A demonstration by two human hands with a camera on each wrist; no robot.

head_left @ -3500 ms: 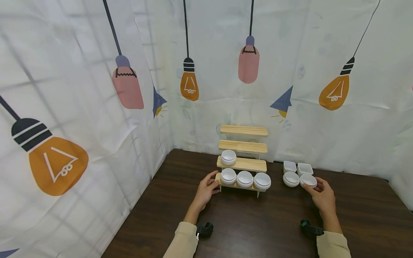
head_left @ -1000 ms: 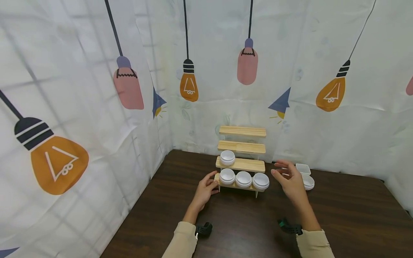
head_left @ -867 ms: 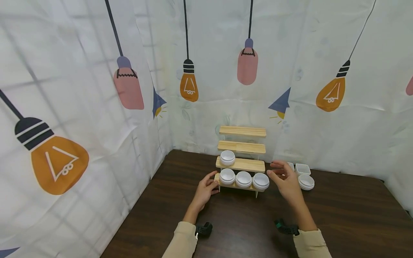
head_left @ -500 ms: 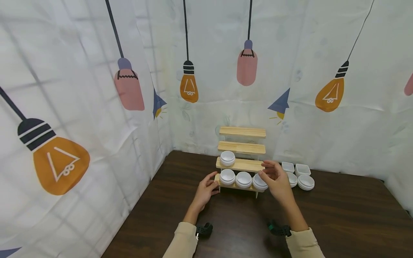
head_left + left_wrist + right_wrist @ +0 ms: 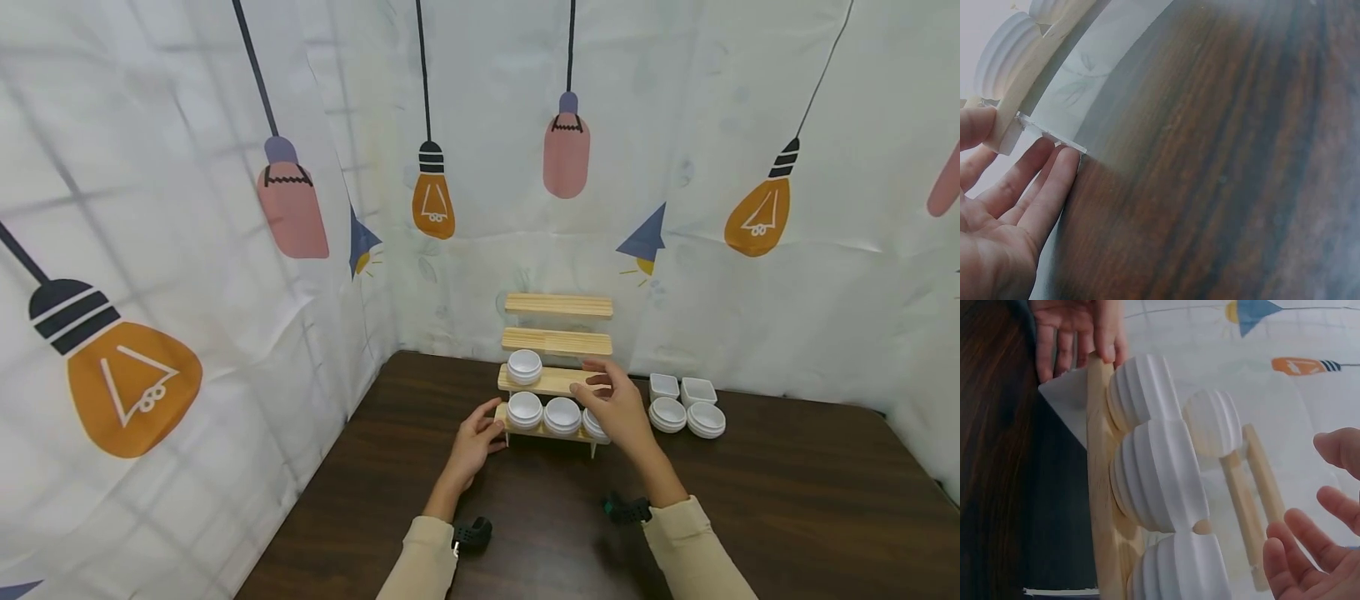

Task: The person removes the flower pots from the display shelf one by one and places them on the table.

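Note:
A stepped wooden display stand (image 5: 553, 342) with clear supports stands at the back of the table. Its lowest board bears three round white ribbed bowls (image 5: 562, 417) in a row. One more round bowl (image 5: 524, 367) sits at the left end of the second board. My left hand (image 5: 468, 446) grips the left end of the lowest board, thumb on top (image 5: 975, 127) and fingers beneath by the clear support. My right hand (image 5: 618, 408) hovers over the right part of the stand, partly covering the rightmost bowl. In the right wrist view its fingers (image 5: 1300, 544) are spread and hold nothing.
Right of the stand are two square white bowls (image 5: 698, 391) with two round white bowls (image 5: 667, 414) before them. The dark wooden table (image 5: 810, 492) meets a white curtain (image 5: 480, 275) printed with lamps behind and at the left.
My right hand has left the round bowl at the far right and moved left, over the stand. My left hand keeps its grip on the board. The bowls stand where they were.

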